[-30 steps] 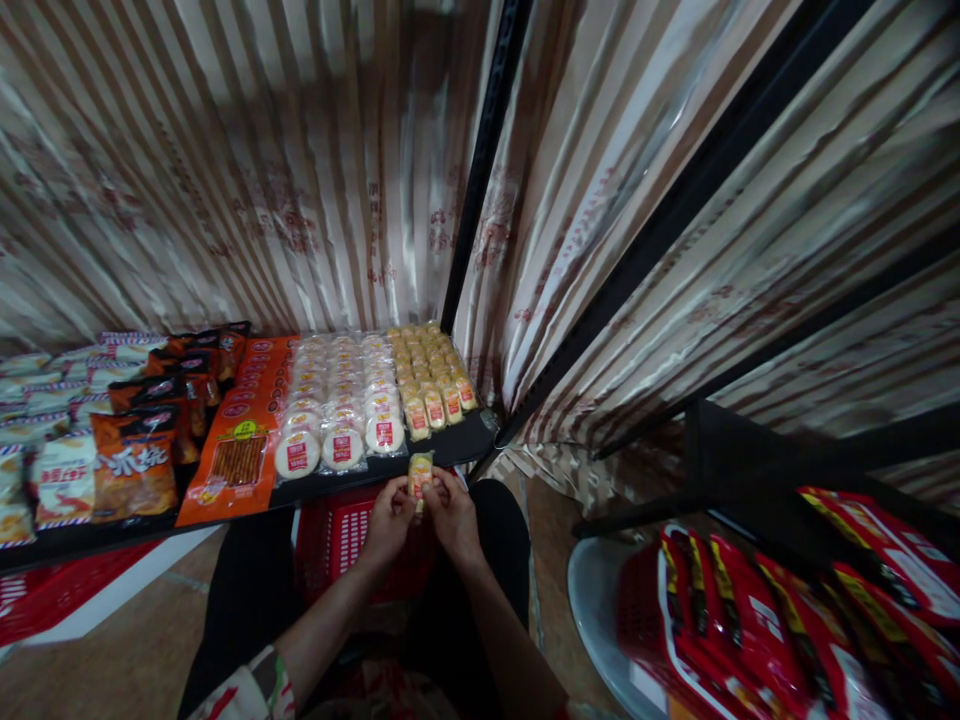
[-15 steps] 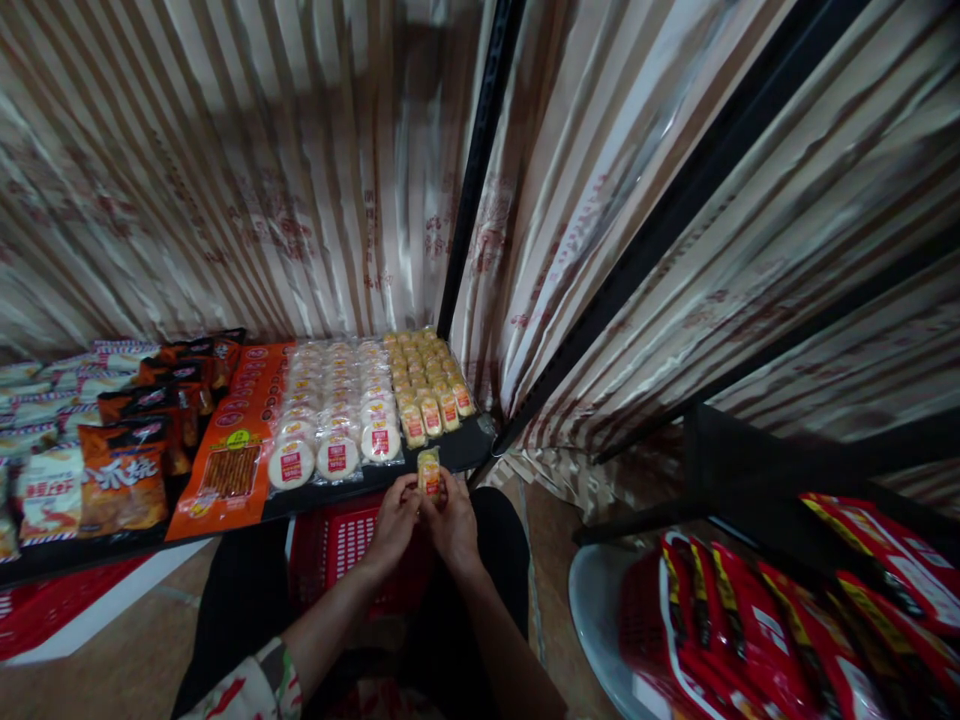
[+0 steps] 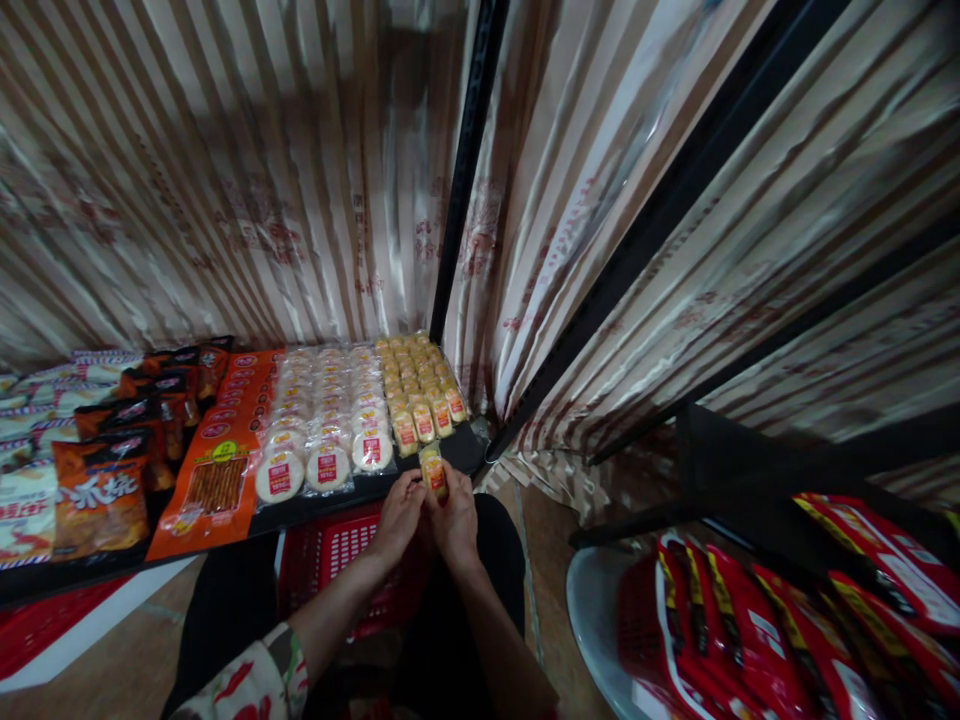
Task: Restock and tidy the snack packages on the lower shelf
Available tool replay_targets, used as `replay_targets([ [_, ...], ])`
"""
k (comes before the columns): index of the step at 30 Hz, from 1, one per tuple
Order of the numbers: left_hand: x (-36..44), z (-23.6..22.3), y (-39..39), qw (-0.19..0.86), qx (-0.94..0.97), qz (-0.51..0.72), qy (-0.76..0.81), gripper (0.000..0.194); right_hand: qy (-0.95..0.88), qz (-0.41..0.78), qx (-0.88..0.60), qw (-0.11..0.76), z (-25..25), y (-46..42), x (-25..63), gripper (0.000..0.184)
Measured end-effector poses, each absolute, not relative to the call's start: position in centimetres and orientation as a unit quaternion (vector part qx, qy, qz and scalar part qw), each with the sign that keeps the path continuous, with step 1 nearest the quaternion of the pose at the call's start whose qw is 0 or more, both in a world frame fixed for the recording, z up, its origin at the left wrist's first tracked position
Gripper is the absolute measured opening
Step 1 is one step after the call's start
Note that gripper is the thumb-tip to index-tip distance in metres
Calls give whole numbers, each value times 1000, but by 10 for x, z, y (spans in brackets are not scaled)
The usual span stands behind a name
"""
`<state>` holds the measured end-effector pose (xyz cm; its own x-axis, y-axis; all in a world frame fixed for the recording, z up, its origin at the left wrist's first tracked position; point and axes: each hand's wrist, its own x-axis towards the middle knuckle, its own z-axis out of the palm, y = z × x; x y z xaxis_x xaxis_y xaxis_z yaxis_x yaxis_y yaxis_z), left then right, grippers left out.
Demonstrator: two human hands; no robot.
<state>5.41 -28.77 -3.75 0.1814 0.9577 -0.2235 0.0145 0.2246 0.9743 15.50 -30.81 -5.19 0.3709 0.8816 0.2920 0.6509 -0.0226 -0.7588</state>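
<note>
Yellow packet (image 3: 433,472) sits between your two hands near the lower middle of the frame, its label facing up towards you. Your right hand (image 3: 454,512) is the nearer one, its fingers closed along the packet's right side; your left hand (image 3: 397,512) has its fingertips drawn narrow at the lower left edge, so both of you grip it, though how firmly you cannot tell. Its long axis runs up the frame, the top leaning slightly left, and that top end points to the front of the yellow rows (image 3: 424,423), which lie just above, with their front packets set lengthwise in much the same direction. Between them shows a dark strip of the shelf (image 3: 466,452). Left of those rows you have round white packs (image 3: 327,467), then a long orange pouch (image 3: 206,495) and orange bags (image 3: 101,500). Below your wrists, partly hidden, is a red basket (image 3: 341,553); at lower right, red bags (image 3: 757,600) stand beside a pale basin (image 3: 589,605). Striped curtain (image 3: 300,120) fills the upper frame.
</note>
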Motion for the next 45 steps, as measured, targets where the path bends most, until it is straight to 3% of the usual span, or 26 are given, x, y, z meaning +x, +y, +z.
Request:
replay_targets([
  [12,80,-32,-256,603,471,417,490,25,-526,37,-727,440,-54,-281,163,44],
  [20,95,-25,-237,570,494,392,527,30,-470,62,-729,494,-60,-259,167,50],
  [24,100,-20,-233,571,506,395,512,22,-442,66,-730,517,-55,-253,170,51],
  [29,105,-10,-228,570,516,396,503,18,-415,98,-763,487,-43,-249,172,48],
  [45,111,-26,-206,563,545,353,511,40,-449,14,-775,444,-25,-223,181,48],
])
